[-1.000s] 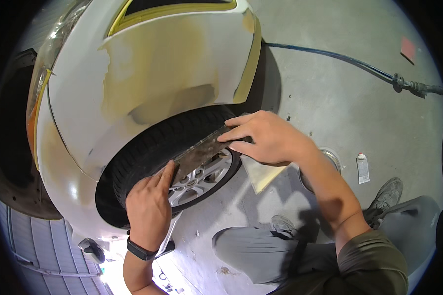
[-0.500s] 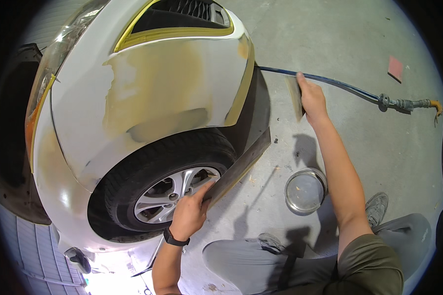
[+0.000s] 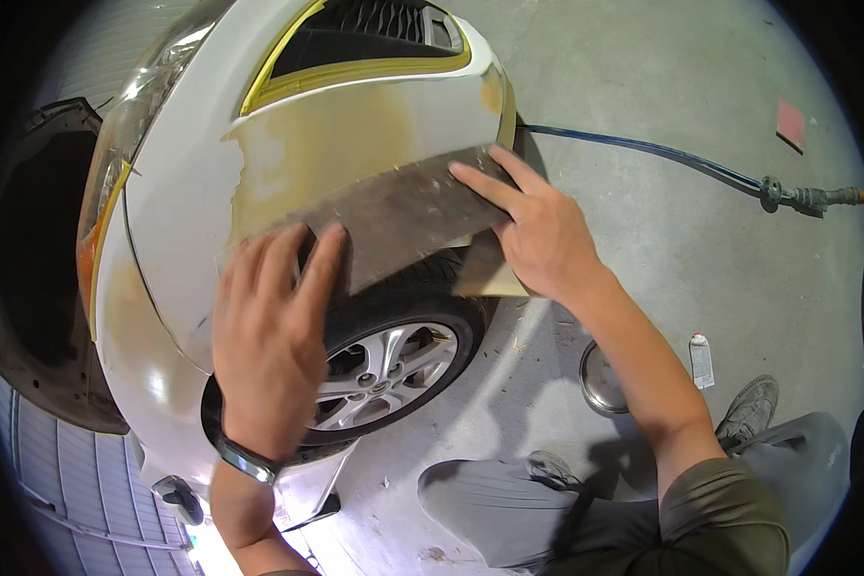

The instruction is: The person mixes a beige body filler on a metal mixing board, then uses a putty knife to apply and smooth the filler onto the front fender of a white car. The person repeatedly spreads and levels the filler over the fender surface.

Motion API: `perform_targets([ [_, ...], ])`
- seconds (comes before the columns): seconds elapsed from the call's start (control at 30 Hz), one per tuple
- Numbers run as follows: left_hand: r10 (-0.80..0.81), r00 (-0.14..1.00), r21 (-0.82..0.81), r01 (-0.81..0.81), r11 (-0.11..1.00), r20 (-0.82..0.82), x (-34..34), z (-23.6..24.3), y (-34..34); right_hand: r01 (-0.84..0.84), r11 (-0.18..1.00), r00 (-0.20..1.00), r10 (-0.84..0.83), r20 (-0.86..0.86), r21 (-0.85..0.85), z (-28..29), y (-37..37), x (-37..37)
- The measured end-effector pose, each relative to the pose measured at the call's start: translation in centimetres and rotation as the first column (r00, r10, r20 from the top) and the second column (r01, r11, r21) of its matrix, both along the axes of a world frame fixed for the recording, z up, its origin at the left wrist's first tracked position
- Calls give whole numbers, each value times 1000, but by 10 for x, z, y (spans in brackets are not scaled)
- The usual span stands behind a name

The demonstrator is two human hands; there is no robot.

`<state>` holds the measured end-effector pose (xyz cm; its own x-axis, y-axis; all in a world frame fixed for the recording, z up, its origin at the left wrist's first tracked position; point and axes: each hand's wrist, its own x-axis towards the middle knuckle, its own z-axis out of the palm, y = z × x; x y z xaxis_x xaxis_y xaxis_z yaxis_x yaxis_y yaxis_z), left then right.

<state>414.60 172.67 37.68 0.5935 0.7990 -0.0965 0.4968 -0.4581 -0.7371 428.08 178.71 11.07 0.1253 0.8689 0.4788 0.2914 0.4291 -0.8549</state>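
A long, dark brown flat sheet (image 3: 408,216) spans my two hands, in front of the white car's bumper (image 3: 202,182) and above its wheel (image 3: 379,370). My left hand (image 3: 274,331), blurred and wearing a wristband, grips the sheet's left end. Two fingers of my right hand (image 3: 547,230) lie over the sheet's right end. Below that hand a pale beige flat piece (image 3: 492,274) shows; whether it is held there or fixed to the sheet I cannot tell. The sheet hides part of the yellowish patch (image 3: 317,139) on the bumper.
Yellow masking tape (image 3: 374,67) edges the bumper opening. On the floor are a round metal tin (image 3: 602,379), partly behind my right forearm, a white tube (image 3: 702,361), a pink sheet (image 3: 790,126) and a blue hose (image 3: 643,147) with a metal coupling. A dark panel (image 3: 43,278) stands at left.
The dark sheet has come up from beside the wheel to the bumper with my left hand. My right hand, which held a flat piece above the floor, has moved left onto the sheet.
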Motion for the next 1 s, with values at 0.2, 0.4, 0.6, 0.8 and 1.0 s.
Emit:
perform_targets([
  [0.2,-23,994,82,33,996,-109,9,40,66,69,991,992,-56,-116,111,26,70,-11],
  [0.4,-24,992,49,30,998,-126,13,46,90,-16,999,991,21,-133,34,31,92,-11],
  [0.6,-24,997,39,27,999,-72,9,44,96,-18,999,990,24,-142,47,32,94,-10],
  [0.8,-10,1000,-23,10,1000,10,10,47,103,-92,996,990,90,-113,-13,38,96,-4],
  [1.0,91,996,-56,-92,994,-25,14,46,88,-215,970,969,198,-145,-114,39,79,-2],
])
